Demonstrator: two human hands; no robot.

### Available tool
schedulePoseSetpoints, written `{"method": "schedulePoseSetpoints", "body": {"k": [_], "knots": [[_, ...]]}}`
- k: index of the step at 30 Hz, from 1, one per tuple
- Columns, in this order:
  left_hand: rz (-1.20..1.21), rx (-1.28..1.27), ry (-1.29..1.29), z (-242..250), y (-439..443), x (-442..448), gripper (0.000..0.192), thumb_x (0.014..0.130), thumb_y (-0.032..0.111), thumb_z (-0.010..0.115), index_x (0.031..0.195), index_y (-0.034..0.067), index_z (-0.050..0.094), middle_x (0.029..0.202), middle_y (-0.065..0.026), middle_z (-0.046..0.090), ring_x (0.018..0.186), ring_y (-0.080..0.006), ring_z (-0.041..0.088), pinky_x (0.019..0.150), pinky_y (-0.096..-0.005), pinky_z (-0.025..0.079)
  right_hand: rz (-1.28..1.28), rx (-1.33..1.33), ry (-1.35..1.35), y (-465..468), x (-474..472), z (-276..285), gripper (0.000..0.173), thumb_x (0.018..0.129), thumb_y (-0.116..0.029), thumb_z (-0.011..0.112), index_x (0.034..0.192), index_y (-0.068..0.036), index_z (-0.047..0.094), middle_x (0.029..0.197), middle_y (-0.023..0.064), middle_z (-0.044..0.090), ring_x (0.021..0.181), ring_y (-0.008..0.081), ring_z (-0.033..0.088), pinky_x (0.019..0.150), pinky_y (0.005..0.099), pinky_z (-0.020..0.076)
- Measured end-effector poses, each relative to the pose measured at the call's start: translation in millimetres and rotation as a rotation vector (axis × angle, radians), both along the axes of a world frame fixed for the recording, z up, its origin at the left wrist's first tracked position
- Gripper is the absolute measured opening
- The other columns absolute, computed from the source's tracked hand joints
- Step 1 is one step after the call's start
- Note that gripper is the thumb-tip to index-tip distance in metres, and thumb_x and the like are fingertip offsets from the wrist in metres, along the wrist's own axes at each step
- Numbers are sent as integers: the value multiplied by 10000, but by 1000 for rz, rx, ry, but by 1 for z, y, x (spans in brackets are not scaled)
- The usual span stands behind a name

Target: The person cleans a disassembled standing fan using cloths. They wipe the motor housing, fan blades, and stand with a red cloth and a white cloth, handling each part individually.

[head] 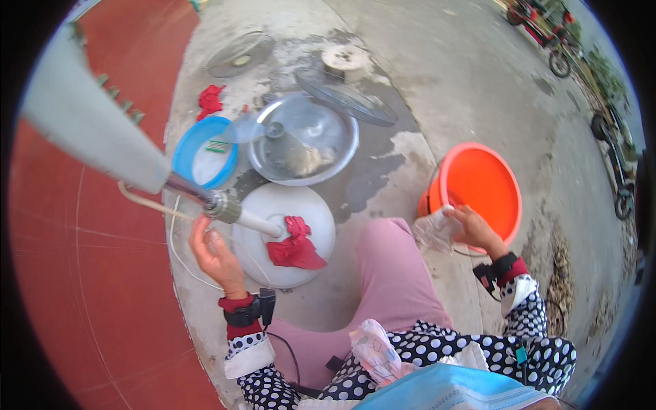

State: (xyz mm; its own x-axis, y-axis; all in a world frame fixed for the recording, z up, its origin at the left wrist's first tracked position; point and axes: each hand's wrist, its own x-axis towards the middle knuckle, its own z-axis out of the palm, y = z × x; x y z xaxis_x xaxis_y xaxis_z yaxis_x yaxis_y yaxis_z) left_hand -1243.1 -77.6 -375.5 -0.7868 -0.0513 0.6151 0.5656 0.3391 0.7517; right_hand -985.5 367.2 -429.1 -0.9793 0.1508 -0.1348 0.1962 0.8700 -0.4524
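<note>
My right hand (469,225) grips a wet, crumpled whitish cloth or plastic sheet (435,228) at the near rim of an orange bucket (484,195). Fingers loosely curled and apart, my left hand (218,256) is beside the threaded collar (223,206) of a pedestal fan's pole; nothing shows in its grasp. A pale cord (154,203) passes by its fingertips. The wide white upper part (97,113) of the fan leans towards me from the left. Below, the round white fan base (251,256) rests on the concrete, with a red cloth (297,248) lying on it.
A metal basin (353,148) holds translucent fan blades (292,148). Beside it is a blue basin (179,159) containing a green-and-white item. Fan grilles (241,54) (353,100) lie beyond, near another red cloth (210,101) and a round whitish block (344,57). Motorbikes (548,36) stand far right.
</note>
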Motion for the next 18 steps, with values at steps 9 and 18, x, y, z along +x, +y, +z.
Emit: {"method": "schedulePoseSetpoints", "body": {"k": [9,18], "knots": [[2,-24,-35,23,21,3,532,842,124,548,1319,-21,361,1268,-201,455,1156,-346,447,964,-421,357,-95,-717,507,-30,-73,85,326,714,115,456,990,-17,569,842,0,589,777,69,554,624,223,463],[-90,-129,20,12,18,-5,412,841,108,561,1212,-54,482,1226,-226,504,1180,-354,439,982,-413,340,438,-1333,700,-246,-246,164,438,658,136,515,1070,-12,520,1092,45,518,1056,139,480,945,279,362]]}}
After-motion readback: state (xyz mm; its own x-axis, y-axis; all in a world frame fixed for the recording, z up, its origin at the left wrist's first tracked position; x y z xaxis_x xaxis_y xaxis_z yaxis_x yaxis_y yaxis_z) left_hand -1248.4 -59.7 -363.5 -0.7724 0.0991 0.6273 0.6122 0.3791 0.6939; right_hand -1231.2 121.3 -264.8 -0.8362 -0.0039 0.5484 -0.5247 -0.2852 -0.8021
